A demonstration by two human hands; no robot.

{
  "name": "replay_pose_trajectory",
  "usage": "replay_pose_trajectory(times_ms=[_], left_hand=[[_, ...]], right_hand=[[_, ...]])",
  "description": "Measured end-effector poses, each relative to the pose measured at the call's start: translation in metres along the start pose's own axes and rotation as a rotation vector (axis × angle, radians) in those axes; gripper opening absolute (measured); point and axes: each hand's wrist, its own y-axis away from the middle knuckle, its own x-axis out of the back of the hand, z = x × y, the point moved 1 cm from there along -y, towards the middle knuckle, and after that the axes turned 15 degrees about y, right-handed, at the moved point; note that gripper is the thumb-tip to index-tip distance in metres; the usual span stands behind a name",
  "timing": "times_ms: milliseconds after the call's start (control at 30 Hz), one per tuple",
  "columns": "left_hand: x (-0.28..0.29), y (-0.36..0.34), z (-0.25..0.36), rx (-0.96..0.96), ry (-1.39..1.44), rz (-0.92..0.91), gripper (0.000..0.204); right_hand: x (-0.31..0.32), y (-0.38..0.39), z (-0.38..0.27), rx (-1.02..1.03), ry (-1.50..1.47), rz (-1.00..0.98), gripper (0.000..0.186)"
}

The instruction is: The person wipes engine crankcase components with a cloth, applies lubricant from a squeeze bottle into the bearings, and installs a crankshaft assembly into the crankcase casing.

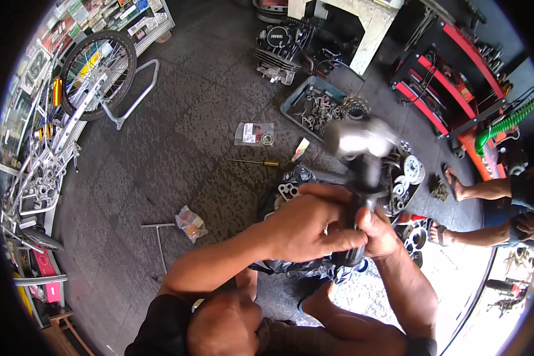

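Left: T-handle wrench, on the floor. Screwdriver, on the floor. Metal casing, partly covered by the left hand, whose thumb lies against the tool's grip; its other fingers' closure cannot be told. Parts tray, filled with loose pieces. Work appears partway: parts apart, joining undone. Hammer-like tool, blurred, head beyond the fingers, handle inside the right hand's clamped fingers.

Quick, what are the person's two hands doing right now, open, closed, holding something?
Left hand: against the black-handled, silver-headed tool; whether it grips cannot be told.
Right hand: closed, holding that tool.
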Motion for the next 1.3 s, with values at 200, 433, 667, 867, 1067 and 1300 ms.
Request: replay_pose_trajectory(times_ms=[200, 433, 667, 867, 1067, 1300], left_hand=[[0.008, 0.046, -0.06, 0.125, -0.42, 0.227, 0.058], [-0.032, 0.036, -0.124, 0.025, -0.559, 0.346, 0.115], [-0.034, 0.037, -0.138, -0.014, -0.524, 0.4, 0.113], [-0.032, 0.038, -0.147, -0.017, -0.514, 0.413, 0.112], [-0.03, 0.041, -0.139, -0.002, -0.528, 0.4, 0.111], [-0.031, 0.036, -0.145, 0.01, -0.519, 0.389, 0.111]], right_hand=[[0.027, 0.072, 0.019, -0.212, 0.364, 0.667, 0.013], [0.025, 0.087, 0.089, -0.483, 1.161, 0.549, 0.037], [0.015, 0.066, 0.086, -0.469, 1.225, 0.53, 0.036], [0.021, 0.056, 0.095, -0.513, 1.401, 0.486, 0.042], [0.007, 0.051, 0.059, -0.47, 1.242, 0.523, 0.041], [0.022, 0.045, 0.072, -0.604, 1.333, 0.445, 0.043]])
